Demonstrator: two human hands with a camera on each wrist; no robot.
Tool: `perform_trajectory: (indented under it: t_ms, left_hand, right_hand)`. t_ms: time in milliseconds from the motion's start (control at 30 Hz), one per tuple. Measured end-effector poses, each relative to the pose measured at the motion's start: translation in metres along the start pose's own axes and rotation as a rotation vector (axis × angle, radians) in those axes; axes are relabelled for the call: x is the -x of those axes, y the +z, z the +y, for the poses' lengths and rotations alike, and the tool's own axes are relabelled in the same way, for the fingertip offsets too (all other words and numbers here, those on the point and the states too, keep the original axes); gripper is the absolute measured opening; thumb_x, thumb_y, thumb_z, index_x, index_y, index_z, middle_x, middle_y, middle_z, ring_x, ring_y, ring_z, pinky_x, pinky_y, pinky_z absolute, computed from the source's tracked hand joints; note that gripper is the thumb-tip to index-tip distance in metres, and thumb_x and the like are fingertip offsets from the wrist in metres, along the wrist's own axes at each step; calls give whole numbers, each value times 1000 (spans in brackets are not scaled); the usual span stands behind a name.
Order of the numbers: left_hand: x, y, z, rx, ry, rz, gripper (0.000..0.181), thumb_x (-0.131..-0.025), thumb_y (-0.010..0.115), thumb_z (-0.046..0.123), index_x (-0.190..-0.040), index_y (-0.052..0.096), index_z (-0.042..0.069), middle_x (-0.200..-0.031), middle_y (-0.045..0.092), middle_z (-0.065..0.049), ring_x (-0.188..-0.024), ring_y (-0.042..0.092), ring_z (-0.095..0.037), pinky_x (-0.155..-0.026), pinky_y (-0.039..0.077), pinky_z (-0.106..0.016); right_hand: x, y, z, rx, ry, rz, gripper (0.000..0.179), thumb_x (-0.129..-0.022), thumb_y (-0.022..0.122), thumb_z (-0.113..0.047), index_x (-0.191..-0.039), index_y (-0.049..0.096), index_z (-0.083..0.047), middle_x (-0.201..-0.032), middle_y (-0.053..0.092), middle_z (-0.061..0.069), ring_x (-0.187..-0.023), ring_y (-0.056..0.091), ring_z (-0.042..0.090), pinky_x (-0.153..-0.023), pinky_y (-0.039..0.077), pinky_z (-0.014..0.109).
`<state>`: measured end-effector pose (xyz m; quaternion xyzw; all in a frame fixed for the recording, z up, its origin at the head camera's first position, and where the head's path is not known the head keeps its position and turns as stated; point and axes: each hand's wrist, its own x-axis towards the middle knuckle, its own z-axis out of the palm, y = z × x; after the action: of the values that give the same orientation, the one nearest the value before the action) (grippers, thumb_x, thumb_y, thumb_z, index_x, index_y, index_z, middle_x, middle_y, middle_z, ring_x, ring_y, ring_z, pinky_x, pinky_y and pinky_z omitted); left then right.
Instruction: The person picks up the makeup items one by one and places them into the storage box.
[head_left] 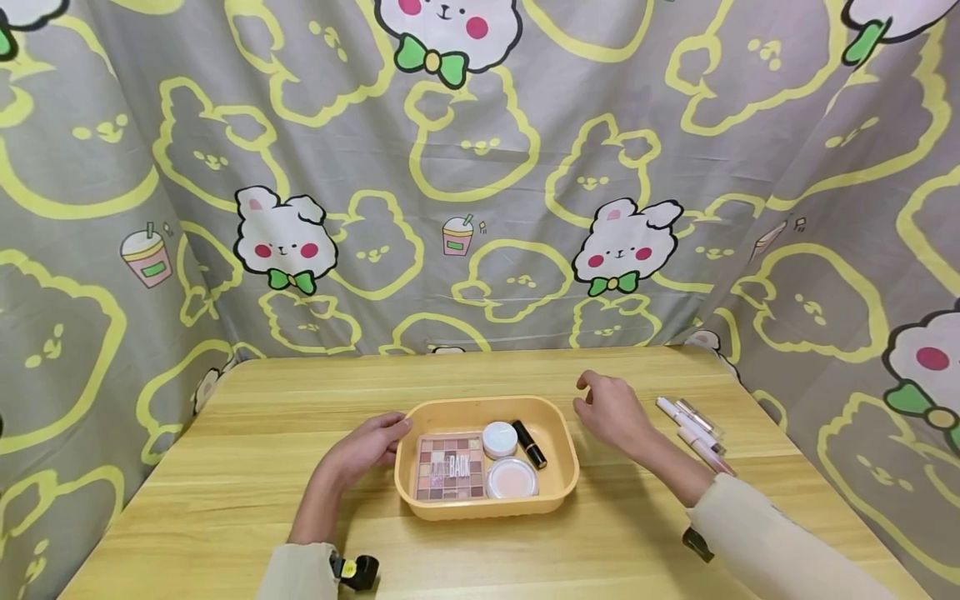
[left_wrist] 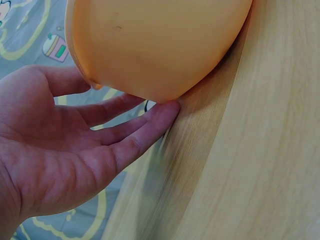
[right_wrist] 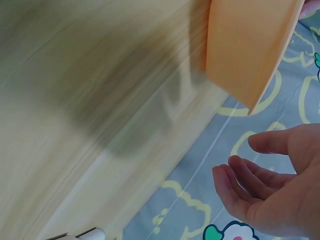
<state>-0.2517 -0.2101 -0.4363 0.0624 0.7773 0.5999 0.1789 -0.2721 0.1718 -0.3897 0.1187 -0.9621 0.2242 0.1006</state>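
A yellow-orange plastic basket stands on the table. It holds an eyeshadow palette, a small white-lidded round jar, a round compact with a clear lid and a black lipstick tube. My left hand holds the basket's left end, thumb at the rim; in the left wrist view its fingers reach along the lower edge of the wall. My right hand hovers right of the basket, fingers loosely bent with nothing between them, as the right wrist view of the hand shows.
Several slim cosmetic tubes lie at the table's right side, among them a white tube and a pink one. A grey patterned curtain hangs behind the wooden table and along both sides.
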Motion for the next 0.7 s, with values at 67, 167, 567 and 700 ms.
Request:
perform_trajectory:
  t_ms: [67,167,567,700]
  left_hand:
    - [0,0,0,0,-2,1,58,-109,42,28,-150,32,-13,-127,63,-25,-104,68,-23,-93,58,-40]
    - [0,0,0,-2,-4,3,59,-109,43,28,-150,31,-13,-128,63,-26,-106,68,-23,-94,58,-40]
    - [0,1,0,-4,-4,9,61,-109,43,28,-151,30,-13,-131,62,-27,-110,67,-26,-96,57,-40]
    - [0,0,0,-7,-3,9,60,-109,43,28,-151,30,-13,-130,62,-26,-109,67,-25,-95,57,-40]
  right_hand:
    - [1,-1,3,3,9,-5,25,-93,65,-9,-113,66,5,-80,68,11,-59,57,16,-56,48,31]
    - [3,-3,9,12,18,-6,26,-93,64,-9,-113,66,6,-81,68,12,-59,57,17,-56,48,32]
    - [5,-14,37,66,33,-2,27,-90,65,-8,-111,66,9,-80,68,15,-60,57,18,-54,47,32]
    - [5,-19,47,70,46,-16,29,-89,64,-9,-111,65,10,-76,67,13,-59,56,18,-54,45,32]
